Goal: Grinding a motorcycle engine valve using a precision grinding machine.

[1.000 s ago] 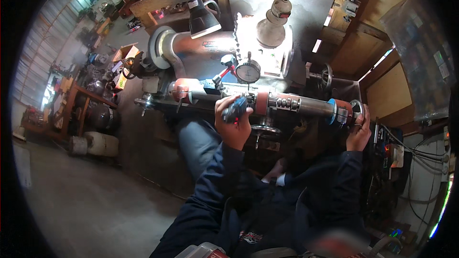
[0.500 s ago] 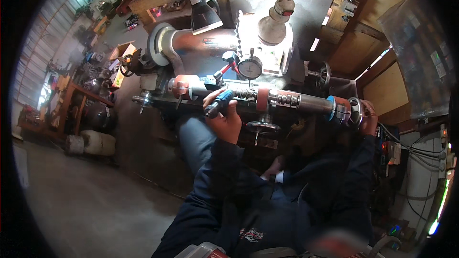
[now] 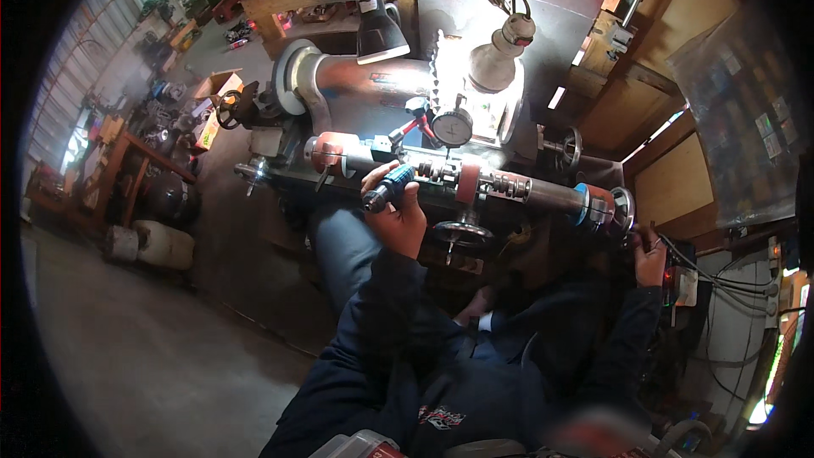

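Note:
A small blue and black cylindrical tool [image 3: 391, 186], its exact kind unclear, is held in my left hand [image 3: 403, 219], whose fingers wrap round it just in front of the machine's long shaft. That shaft carries several shiny rounded lobes [image 3: 507, 185] and looks like a camshaft. Over its middle stands a round dial gauge [image 3: 452, 127] on a red-jointed arm, its stem pointing down at the shaft. At the right end, my right hand [image 3: 650, 261] has its fingers closed at the lower rim of a metal handwheel [image 3: 626, 209]; the exact grip is partly hidden.
A bright work lamp [image 3: 494, 64] hangs behind the gauge, beside a large toothed-edge grinding wheel area. Another handwheel [image 3: 462, 234] projects toward my lap. A black lamp-like shade [image 3: 381, 32] sits on the machine's drum. Cables [image 3: 721, 271] run along the right wall.
My right hand has moved down round the handwheel, from its right side to its lower rim. My left hand keeps the blue and black tool in nearly the same place. The view has shifted slightly.

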Demonstrator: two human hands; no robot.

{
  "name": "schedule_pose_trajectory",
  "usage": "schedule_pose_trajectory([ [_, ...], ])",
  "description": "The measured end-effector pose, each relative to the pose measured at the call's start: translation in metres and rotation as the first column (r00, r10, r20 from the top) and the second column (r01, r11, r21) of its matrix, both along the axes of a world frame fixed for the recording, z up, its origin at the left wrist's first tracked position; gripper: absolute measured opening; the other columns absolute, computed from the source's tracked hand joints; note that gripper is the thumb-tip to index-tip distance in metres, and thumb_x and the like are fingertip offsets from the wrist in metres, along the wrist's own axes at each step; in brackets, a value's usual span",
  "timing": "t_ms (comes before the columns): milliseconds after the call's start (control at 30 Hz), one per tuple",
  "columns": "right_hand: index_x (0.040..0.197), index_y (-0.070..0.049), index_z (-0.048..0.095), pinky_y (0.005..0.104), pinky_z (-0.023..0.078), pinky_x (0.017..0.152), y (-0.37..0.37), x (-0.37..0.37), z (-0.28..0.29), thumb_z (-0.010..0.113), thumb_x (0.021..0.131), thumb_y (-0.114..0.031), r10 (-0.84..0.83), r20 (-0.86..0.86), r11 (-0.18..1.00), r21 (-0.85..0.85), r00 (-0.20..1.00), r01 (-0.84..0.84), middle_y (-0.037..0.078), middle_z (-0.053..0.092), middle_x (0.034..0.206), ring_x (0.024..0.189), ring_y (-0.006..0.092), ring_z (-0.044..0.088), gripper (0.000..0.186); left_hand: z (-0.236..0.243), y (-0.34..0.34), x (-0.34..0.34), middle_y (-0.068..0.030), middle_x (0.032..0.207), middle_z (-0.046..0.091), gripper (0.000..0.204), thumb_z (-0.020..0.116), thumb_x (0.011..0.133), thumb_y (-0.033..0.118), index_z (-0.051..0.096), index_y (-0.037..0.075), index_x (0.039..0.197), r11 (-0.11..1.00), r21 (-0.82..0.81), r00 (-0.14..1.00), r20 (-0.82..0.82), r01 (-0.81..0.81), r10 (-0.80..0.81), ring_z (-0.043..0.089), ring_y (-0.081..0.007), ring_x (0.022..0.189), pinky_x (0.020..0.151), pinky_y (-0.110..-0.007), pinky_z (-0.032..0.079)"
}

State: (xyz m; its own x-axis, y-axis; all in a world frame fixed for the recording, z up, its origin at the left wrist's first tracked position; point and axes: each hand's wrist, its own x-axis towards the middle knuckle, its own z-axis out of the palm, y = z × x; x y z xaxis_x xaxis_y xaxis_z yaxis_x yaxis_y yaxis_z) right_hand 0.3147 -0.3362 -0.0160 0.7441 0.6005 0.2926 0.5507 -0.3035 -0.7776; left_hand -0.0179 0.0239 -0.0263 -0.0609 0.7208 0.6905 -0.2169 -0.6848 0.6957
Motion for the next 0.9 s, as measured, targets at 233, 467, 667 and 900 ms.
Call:
schedule_pose_trajectory([
  [233,0.103,-0.001,0.068,0.0279,0.045,0.088,0.04,0.038,0.003,0.062,0.098,-0.018,-0.164,0.062,0.986,0.038,0.985,0.162,0.004,0.069,0.098,0.092,0.0123,0.059,0.02,0.001,-0.001,0.001,-0.0107,0.113,0.057,0.048,0.071,0.091,0.034,0.051,-0.001,0.116,1.0,0.02,0.999,-0.038,-0.018,0.019,0.058,-0.02,0.107,0.096,-0.034,0.046],
  [467,0.105,-0.005,0.069,0.0277,0.047,0.085,0.059,0.09,-0.049,0.054,0.101,-0.021,-0.096,0.028,0.992,-0.081,0.995,0.098,0.002,0.068,0.096,0.094,0.0116,0.06,0.022,0.006,-0.004,0.0,-0.0106,0.113,0.057,0.047,0.071,0.091,0.033,0.052,-0.001,0.116,0.999,0.036,0.997,-0.064,-0.029,0.031,0.058,-0.0202,0.106,0.096,-0.034,0.046],
  [667,0.096,0.002,0.071,0.0341,0.05,0.073,0.042,0.086,-0.087,0.061,0.093,-0.011,-0.086,-0.271,0.996,-0.037,0.959,0.078,0.003,0.07,0.085,0.08,0.0145,0.063,0.016,0.005,-0.002,0.0,-0.0137,0.112,0.06,0.046,0.072,0.09,0.031,0.051,0.0,0.117,0.999,0.036,0.999,-0.024,-0.029,0.03,0.06,-0.0256,0.105,0.094,-0.037,0.048],
  [900,0.098,0.001,0.069,0.031,0.047,0.072,-0.007,0.045,-0.052,0.059,0.098,-0.018,0.13,-0.11,0.972,-0.184,0.985,-0.149,0.005,0.07,0.086,0.08,0.0126,0.06,0.021,0.003,-0.001,-0.001,-0.0135,0.112,0.06,0.046,0.072,0.09,0.032,0.051,0.001,0.117,0.999,0.029,0.999,-0.011,-0.031,0.032,0.06,-0.0257,0.104,0.093,-0.037,0.049],
])
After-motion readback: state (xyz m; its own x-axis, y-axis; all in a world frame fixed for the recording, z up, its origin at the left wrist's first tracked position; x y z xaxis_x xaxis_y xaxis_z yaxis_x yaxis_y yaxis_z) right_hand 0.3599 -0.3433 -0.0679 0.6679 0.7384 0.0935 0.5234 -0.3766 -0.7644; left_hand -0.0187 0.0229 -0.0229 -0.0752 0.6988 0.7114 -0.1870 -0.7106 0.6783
